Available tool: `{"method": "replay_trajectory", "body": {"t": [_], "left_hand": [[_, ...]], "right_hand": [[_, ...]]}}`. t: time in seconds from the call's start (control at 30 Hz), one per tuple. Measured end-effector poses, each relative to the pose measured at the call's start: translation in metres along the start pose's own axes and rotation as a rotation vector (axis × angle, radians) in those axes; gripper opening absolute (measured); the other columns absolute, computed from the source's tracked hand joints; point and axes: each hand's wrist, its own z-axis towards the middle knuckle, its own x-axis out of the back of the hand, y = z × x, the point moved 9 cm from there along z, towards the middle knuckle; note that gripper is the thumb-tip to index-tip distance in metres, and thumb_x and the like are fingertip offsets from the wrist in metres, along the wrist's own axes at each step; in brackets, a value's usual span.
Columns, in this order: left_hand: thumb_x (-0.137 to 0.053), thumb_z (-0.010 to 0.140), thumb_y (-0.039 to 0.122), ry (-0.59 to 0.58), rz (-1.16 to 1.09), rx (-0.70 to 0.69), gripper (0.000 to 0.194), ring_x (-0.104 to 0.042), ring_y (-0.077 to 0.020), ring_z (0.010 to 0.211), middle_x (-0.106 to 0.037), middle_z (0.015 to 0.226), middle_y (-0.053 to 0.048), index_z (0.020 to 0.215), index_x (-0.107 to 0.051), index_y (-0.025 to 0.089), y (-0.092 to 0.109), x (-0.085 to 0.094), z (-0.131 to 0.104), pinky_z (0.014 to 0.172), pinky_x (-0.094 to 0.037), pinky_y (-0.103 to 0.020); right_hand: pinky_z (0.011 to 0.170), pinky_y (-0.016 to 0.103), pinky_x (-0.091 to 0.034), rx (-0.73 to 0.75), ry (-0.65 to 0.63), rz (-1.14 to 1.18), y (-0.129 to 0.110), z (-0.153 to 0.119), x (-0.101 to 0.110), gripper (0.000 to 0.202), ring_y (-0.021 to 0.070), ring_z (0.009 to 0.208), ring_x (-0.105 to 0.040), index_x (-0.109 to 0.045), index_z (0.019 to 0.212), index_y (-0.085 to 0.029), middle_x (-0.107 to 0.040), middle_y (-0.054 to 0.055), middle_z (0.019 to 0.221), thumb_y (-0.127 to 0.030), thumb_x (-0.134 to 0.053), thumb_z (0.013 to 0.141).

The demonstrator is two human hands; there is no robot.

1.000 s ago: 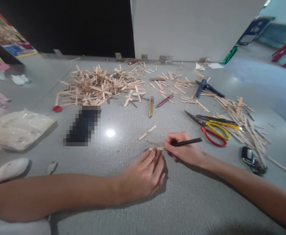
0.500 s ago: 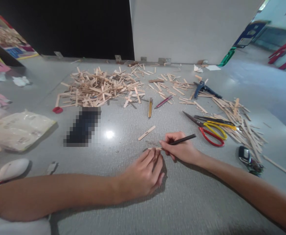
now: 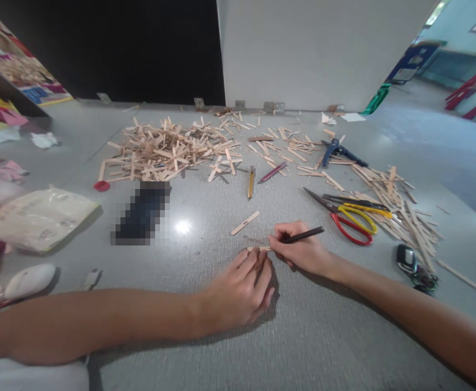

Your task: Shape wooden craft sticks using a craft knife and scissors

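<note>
My left hand point(image 3: 243, 288) rests on the table with its fingertips pressed down on a small wooden craft stick point(image 3: 265, 248), most of which the fingers cover. My right hand point(image 3: 298, 247), closed in a writing grip, holds a slim black pen point(image 3: 306, 234) with its back end pointing up to the right. The pen's tip is hidden behind the fingers at the stick's right end. Just beyond both hands lies a second craft stick point(image 3: 246, 222) with a dark mark or notch near its middle.
A large pile of craft sticks point(image 3: 172, 146) spreads at the back left. Yellow point(image 3: 251, 183) and purple point(image 3: 273, 171) cutters lie mid-table. Scissors point(image 3: 351, 228), blue pliers point(image 3: 331, 152) and more sticks point(image 3: 414, 228) are on the right. A pixelated dark object point(image 3: 142, 212) and plastic packet point(image 3: 44, 217) lie left.
The view has shifted slightly, so the objects on the left sit a little further right. Both hands stay nearly in place; the pen's back end has dipped very slightly.
</note>
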Motion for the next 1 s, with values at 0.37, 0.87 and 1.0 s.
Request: {"method": "replay_trajectory", "body": {"t": [0.37,0.87,1.0], "left_hand": [[-0.037,0.110,0.026,0.009,-0.003,-0.018,0.046,-0.079,-0.0309,0.105,-0.084,0.112,-0.021,0.116,-0.075,-0.001,0.0004,0.0009,0.0012,0.099,-0.054,-0.040],[-0.038,0.111,0.029,-0.020,0.005,-0.031,0.049,-0.077,-0.0331,0.108,-0.082,0.115,-0.025,0.118,-0.074,-0.002,0.0026,-0.0052,-0.0008,0.101,-0.051,-0.042],[-0.037,0.111,0.028,-0.004,0.007,-0.025,0.049,-0.077,-0.0329,0.106,-0.083,0.114,-0.024,0.117,-0.074,-0.002,0.0021,-0.0027,-0.0006,0.101,-0.050,-0.042]], "right_hand": [[0.035,0.021,-0.036,0.005,0.007,0.030,0.0042,-0.0003,0.0002,0.043,0.0098,0.034,-0.050,-0.048,0.060,-0.025,-0.052,-0.006,0.044,-0.046,-0.066,0.093],[0.034,0.020,-0.032,-0.003,0.003,0.082,0.0033,-0.0001,-0.0021,0.050,0.0079,0.034,-0.047,-0.050,0.059,-0.025,-0.053,-0.006,0.046,-0.058,-0.072,0.090],[0.034,0.020,-0.030,-0.009,0.003,0.077,0.0024,-0.0003,-0.0019,0.049,0.0080,0.034,-0.047,-0.050,0.059,-0.025,-0.053,-0.006,0.046,-0.056,-0.072,0.090]]}}
